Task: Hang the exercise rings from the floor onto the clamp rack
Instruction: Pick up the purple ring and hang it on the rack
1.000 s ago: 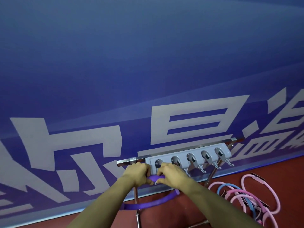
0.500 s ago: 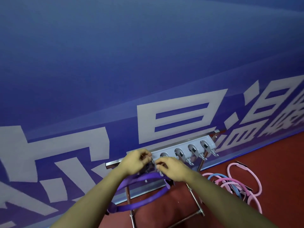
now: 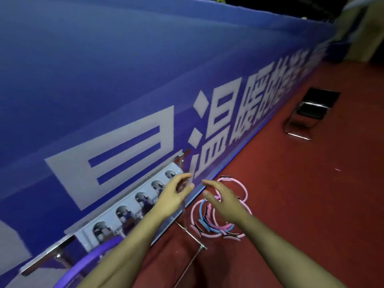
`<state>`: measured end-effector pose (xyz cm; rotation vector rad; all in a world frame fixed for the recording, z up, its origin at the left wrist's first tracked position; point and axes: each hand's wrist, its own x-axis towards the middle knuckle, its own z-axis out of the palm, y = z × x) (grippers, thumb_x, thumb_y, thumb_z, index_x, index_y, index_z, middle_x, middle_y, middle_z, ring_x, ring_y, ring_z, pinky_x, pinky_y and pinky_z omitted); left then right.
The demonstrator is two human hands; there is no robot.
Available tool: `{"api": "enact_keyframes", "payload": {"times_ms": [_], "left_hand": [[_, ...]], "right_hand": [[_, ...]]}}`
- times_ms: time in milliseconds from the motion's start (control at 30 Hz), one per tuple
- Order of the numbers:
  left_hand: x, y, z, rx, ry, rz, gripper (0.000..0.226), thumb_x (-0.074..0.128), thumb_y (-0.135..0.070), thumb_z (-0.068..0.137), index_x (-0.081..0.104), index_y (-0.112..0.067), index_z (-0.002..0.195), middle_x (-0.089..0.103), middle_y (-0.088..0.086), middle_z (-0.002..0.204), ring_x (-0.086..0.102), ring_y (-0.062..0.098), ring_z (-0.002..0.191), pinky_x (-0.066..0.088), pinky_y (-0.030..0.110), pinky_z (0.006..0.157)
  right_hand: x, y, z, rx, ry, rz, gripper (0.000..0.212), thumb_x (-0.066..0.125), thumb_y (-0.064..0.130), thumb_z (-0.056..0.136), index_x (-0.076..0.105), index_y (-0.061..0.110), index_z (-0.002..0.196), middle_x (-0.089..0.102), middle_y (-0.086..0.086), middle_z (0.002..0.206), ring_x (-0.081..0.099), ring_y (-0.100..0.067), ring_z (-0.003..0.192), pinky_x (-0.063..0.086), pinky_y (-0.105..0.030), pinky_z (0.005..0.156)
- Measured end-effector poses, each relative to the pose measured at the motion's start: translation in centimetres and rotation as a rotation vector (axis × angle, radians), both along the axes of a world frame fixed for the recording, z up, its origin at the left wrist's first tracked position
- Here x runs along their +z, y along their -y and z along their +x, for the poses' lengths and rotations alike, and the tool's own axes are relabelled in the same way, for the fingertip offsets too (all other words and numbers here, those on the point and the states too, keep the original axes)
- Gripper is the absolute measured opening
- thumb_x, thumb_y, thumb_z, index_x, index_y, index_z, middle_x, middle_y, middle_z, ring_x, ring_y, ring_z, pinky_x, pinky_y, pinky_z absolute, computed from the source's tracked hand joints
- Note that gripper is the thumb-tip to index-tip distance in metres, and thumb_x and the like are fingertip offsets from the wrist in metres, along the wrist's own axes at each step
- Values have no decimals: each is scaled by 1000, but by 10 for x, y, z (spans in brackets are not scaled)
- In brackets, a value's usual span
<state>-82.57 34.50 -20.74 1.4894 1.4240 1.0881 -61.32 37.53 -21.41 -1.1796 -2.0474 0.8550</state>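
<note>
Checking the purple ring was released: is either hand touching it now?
Apart. The head view shows the left hand and right hand empty, well clear of the purple ring at the rack's near end.

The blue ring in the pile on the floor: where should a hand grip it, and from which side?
Grip the blue ring on its bare arc at the pile's left edge, coming from above with the right hand. There it lies outermost and flat; further right, pink rings cross it, and its pads lie tangled with theirs.
</note>
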Motion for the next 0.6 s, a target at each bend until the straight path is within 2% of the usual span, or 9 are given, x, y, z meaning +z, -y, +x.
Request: {"api": "enact_keyframes", "payload": {"times_ms": [100, 233, 367, 467, 600], "left_hand": [[11, -15, 56, -71, 33, 37, 33, 65, -30, 101, 61, -29, 134, 63, -9, 137, 57, -2, 128, 44, 25, 111], [25, -34, 129, -142, 33, 84, 32, 63, -32, 101, 58, -37, 133, 60, -16, 140, 54, -11, 126, 43, 24, 112], [35, -55, 198, -161, 49, 144, 39, 65, -48, 95, 58, -41, 133, 60, -18, 141, 55, -4, 130, 43, 26, 111], [40, -69, 246, -169, 70, 173, 37, 64, -41, 99, 58, -38, 135, 59, -17, 143, 55, -2, 132, 43, 26, 110], [40, -90, 297, -190, 73, 176, 42, 62, -48, 95, 57, -38, 135, 59, -19, 141, 54, -6, 130, 43, 20, 107]], "right_hand": [[11, -1, 66, -106, -85, 11, 54, 54, 57, 94, 61, 25, 137, 61, 14, 139, 53, 0, 131, 39, -26, 113], [23, 0, 146, -174, -173, 40, 40, 60, 40, 100, 59, 27, 138, 60, 16, 139, 52, 3, 132, 38, -20, 112], [34, -8, 218, -205, -232, 66, 37, 61, 32, 101, 57, 30, 137, 60, 15, 138, 53, 6, 129, 37, -12, 107], [40, -20, 264, -222, -293, 85, 39, 61, 33, 100, 59, 27, 138, 61, 13, 139, 55, 1, 130, 40, -20, 110], [46, -41, 309, -244, -350, 94, 37, 61, 28, 101, 59, 23, 138, 63, 9, 138, 57, -5, 130, 42, -28, 112]]}}
